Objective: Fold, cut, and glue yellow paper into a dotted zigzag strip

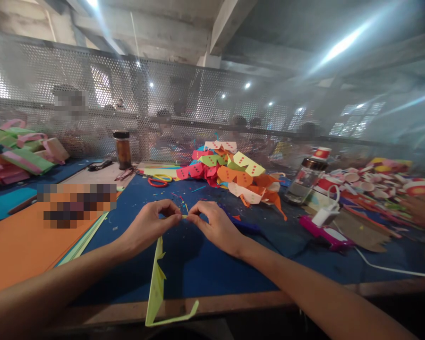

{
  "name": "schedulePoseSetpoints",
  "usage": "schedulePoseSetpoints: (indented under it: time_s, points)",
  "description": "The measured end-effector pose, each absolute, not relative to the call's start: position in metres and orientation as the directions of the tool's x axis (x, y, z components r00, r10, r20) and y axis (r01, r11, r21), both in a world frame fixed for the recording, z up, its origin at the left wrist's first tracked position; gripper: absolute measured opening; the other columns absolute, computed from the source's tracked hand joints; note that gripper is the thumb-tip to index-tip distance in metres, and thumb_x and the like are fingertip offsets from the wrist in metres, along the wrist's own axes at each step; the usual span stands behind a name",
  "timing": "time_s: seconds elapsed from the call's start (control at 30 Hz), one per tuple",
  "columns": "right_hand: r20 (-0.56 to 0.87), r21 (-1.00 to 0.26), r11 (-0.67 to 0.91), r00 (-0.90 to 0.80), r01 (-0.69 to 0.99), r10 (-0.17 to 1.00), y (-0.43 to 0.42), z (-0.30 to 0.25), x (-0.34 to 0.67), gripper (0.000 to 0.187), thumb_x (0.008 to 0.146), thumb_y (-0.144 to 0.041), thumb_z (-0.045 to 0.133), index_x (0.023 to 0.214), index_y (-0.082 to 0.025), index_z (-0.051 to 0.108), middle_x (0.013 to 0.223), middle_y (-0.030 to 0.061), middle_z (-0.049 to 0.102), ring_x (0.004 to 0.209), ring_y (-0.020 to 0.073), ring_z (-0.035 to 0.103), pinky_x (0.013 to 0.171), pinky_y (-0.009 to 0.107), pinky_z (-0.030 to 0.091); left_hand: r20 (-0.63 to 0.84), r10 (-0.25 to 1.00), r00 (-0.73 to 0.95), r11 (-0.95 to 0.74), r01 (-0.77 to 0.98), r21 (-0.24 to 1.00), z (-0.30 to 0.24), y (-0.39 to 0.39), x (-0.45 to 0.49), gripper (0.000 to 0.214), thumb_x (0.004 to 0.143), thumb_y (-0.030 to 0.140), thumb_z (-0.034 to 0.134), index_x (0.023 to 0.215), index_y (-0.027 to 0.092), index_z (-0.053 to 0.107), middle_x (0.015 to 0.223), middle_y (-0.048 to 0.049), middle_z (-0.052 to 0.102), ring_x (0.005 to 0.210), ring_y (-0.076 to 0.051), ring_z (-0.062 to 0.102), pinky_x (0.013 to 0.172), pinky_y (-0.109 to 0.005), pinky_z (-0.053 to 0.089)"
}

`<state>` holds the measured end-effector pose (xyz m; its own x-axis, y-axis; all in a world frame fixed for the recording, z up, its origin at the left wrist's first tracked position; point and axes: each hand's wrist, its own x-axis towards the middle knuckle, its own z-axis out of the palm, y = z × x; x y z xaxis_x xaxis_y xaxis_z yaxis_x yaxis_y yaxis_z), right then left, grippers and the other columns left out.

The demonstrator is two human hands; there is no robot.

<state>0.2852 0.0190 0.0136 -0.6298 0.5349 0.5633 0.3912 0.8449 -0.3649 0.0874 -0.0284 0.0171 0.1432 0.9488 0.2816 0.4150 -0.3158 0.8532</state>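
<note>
Both hands are pinched close together above the blue table mat. Between the fingertips of my left hand (156, 218) and my right hand (217, 227) shows a short bit of yellow paper strip (184, 216). Below my left hand hang yellow-green paper glasses (156, 288), seen nearly edge-on, with a narrow bent arm sticking out at the bottom. The strip looks like their other arm, though my left hand hides where it joins. Beyond my hands lies a heap of coloured paper glasses (235, 175) with red dots.
Orange paper sheets (17, 241) lie left, scissors (159, 180) further back. A dark-lidded bottle (122, 151) and a glass jar (299, 182) stand behind. A pink power strip (326, 233) with a white cord sits right, near paper cups and another person's hand (423, 210).
</note>
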Motion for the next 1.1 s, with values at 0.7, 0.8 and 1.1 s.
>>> schedulePoseSetpoints:
  time_s: [0.7, 0.8, 1.1]
  points:
    - [0.565, -0.361, 0.836, -0.616, 0.413, 0.548, 0.021, 0.018, 0.289, 0.02, 0.101, -0.021, 0.047, 0.093, -0.02, 0.064, 0.091, 0.0018, 0.07, 0.088, 0.0159, 0.064, 0.084, 0.03, 0.042, 0.272, 0.952, 0.138, -0.303, 0.329, 0.894, 0.013, -0.023, 0.085, 0.017, 0.08, 0.032, 0.06, 0.082, 0.017, 0.066, 0.072, -0.001, 0.066, 0.07, -0.016, 0.06, 0.066, -0.027, 0.044]
    - [0.592, -0.385, 0.817, -0.564, 0.429, 0.576, 0.02, 0.022, 0.291, 0.013, 0.099, -0.023, 0.051, 0.097, -0.019, 0.064, 0.094, 0.0038, 0.07, 0.092, 0.0174, 0.063, 0.086, 0.031, 0.043, 0.274, 0.956, 0.106, -0.294, 0.324, 0.899, 0.011, -0.021, 0.082, 0.019, 0.08, 0.034, 0.06, 0.083, 0.017, 0.065, 0.072, -0.0011, 0.066, 0.069, -0.016, 0.061, 0.066, -0.027, 0.044]
    - [0.441, -0.456, 0.812, -0.7, 0.365, 0.562, -0.009, 0.054, 0.289, 0.013, 0.093, -0.023, 0.06, 0.082, -0.02, 0.064, 0.085, 0.0004, 0.069, 0.082, 0.0154, 0.063, 0.079, 0.031, 0.045, 0.298, 0.955, -0.018, -0.272, 0.355, 0.894, 0.01, -0.007, 0.064, 0.018, 0.075, 0.028, 0.061, 0.088, 0.017, 0.067, 0.068, 0.0, 0.064, 0.063, -0.015, 0.059, 0.061, -0.027, 0.043]
